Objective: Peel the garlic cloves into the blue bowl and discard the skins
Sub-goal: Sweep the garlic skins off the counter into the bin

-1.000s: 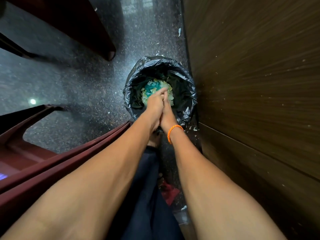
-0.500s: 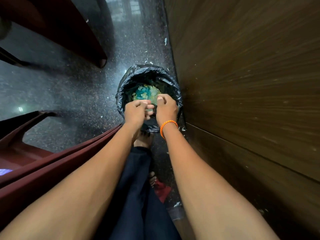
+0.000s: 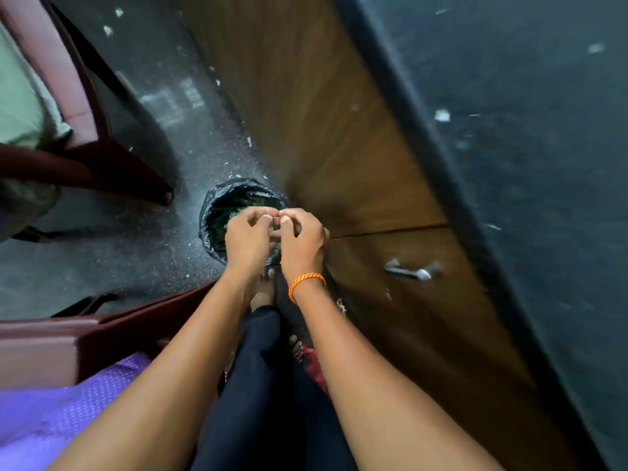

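Your left hand (image 3: 249,237) and right hand (image 3: 300,241) have lifted and drawn back from the bin (image 3: 217,212); both have fingers curled, tips meeting over its near rim. Whether they pinch any skin, you cannot tell. A second ago they were pressed flat together, reaching lower into the black liner. That reads as skins brushed off, so discarding looks about done. No blue bowl or garlic is in view; the wooden cabinet (image 3: 339,147) stands beside the bin.
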`<state>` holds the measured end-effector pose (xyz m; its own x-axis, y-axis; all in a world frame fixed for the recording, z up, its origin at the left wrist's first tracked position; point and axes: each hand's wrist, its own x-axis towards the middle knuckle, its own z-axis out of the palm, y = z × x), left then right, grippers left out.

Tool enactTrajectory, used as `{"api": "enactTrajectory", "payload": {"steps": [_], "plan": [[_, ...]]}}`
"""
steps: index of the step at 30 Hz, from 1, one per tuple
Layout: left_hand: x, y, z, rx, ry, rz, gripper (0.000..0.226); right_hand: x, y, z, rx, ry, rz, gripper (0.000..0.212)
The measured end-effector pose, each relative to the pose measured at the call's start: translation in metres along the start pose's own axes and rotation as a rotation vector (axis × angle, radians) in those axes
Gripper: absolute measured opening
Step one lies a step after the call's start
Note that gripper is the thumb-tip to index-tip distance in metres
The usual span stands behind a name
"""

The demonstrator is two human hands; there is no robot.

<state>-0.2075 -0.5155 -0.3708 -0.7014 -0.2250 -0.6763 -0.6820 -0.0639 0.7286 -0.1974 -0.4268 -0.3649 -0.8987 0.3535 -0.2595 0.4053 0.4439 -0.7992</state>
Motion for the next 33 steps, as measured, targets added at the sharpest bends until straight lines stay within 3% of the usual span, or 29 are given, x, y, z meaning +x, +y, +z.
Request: {"api": "enactTrajectory", "payload": {"steps": [6,10,15,23,33], "plan": [[-0.112,0.096,0.004,0.253,0.046,0.32,0.017,-0.042,-0.084,-0.095,0.034,0.075,-0.148,0.016],[-0.19,0.143,0.007,0.27,0.08,0.494,0.016,-0.072,-0.133,-0.16,0.059,0.099,-0.25,0.018],[-0.274,0.18,0.037,0.248,-0.062,0.641,0.016,-0.099,-0.16,-0.253,0.107,0.214,-0.268,0.017],[-0.369,0.185,0.148,0.435,-0.495,0.703,0.026,-0.149,-0.111,-0.4,0.195,0.52,-0.045,0.022],[-0.457,0.132,0.267,0.727,-0.84,0.693,0.027,-0.21,-0.027,-0.506,0.249,0.776,0.242,0.019]]}}
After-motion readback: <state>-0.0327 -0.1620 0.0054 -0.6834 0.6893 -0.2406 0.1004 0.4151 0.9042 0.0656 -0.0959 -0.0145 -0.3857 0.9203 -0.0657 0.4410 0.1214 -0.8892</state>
